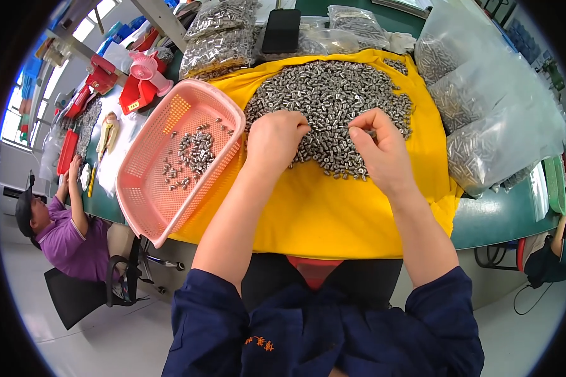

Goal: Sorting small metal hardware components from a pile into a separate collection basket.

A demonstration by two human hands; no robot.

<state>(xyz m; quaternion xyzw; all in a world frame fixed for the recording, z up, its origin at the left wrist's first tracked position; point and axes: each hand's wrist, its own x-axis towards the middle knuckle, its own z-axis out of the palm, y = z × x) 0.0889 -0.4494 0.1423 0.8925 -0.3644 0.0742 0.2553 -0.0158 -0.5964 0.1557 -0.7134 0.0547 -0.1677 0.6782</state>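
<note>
Heap of small silver metal cylinders point(330, 100) spread flat and loose on yellow cloth point(333, 213), near table's far side; front edge ragged, strays at upper right; pink slotted basket point(146, 195) just left, tilted over table edge, holding few same cylinders

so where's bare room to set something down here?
Free: the yellow cloth between the pile of small metal parts and the table's near edge, around both forearms. Also the cloth's right strip beside the clear bags. Crowded: the far edge with bags and a dark phone; the pink basket fills the left.
</note>
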